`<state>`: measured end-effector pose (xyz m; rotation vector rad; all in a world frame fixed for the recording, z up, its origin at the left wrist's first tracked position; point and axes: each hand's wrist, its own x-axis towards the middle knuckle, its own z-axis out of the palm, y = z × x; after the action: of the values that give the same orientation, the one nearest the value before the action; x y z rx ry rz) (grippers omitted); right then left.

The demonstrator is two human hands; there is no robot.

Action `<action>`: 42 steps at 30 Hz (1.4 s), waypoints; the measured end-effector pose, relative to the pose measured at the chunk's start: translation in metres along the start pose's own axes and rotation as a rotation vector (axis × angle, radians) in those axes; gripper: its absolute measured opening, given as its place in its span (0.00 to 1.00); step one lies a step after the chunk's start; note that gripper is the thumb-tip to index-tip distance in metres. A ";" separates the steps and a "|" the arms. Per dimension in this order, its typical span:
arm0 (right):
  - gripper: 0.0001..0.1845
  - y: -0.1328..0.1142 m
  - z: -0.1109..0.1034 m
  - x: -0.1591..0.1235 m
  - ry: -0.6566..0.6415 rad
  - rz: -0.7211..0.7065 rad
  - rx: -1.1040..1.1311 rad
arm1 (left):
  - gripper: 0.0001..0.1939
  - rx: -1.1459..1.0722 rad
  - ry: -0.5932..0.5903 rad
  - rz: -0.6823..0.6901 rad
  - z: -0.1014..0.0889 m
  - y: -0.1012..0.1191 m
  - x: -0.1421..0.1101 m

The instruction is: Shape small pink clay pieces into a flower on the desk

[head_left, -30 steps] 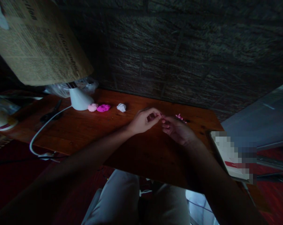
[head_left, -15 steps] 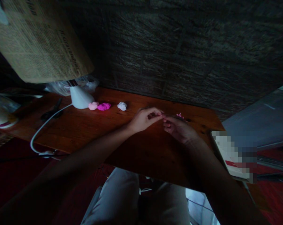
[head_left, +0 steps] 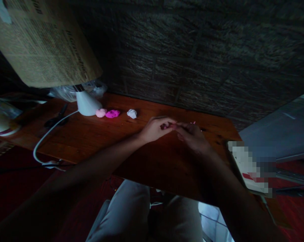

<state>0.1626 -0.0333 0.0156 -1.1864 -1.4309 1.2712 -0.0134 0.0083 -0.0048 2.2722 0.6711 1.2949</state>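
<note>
Above the wooden table (head_left: pixel 103 136), my left hand (head_left: pixel 157 129) and my right hand (head_left: pixel 193 137) meet at their fingertips. Both are closed in a pinch. Whatever lies between the fingers is too small and dark to name. Just behind my right hand, a small pink piece (head_left: pixel 193 123) on the table is mostly covered by it. To the left of my hands lie a white lump of modelling clay (head_left: pixel 132 114), a bright magenta lump (head_left: pixel 113 114) and a pale pink lump (head_left: pixel 100 113). The magenta and pale pink lumps touch.
A lamp with a newsprint shade (head_left: pixel 53 50) and white base (head_left: pixel 85 103) stands at the left, its white cable (head_left: pixel 38 143) hanging over the edge. Dark scissors (head_left: pixel 56 120) lie beside it. A partly blurred-out flat object (head_left: pixel 247 168) is at the right. A stone wall (head_left: pixel 179 60) rises behind.
My right hand has turned, and its fingers are curled in more. It now covers more of the pink piece behind it. My left fingers have closed up slightly.
</note>
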 end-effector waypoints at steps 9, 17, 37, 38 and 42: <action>0.21 0.000 0.002 0.000 -0.008 -0.015 0.102 | 0.06 -0.003 0.043 0.022 0.000 -0.001 0.001; 0.17 0.000 0.000 0.000 -0.040 0.009 0.131 | 0.06 0.006 0.035 0.006 0.001 -0.001 0.000; 0.21 -0.008 0.003 -0.003 0.037 0.006 0.087 | 0.07 0.006 0.054 0.026 0.000 -0.001 0.001; 0.21 -0.008 0.002 -0.002 0.045 -0.002 0.076 | 0.07 0.012 0.054 0.027 0.000 -0.001 0.001; 0.24 -0.008 0.002 -0.002 0.055 -0.027 0.021 | 0.09 0.031 0.050 0.014 0.001 -0.001 0.000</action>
<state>0.1601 -0.0355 0.0233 -1.1755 -1.3855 1.2236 -0.0129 0.0090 -0.0056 2.2802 0.6981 1.3604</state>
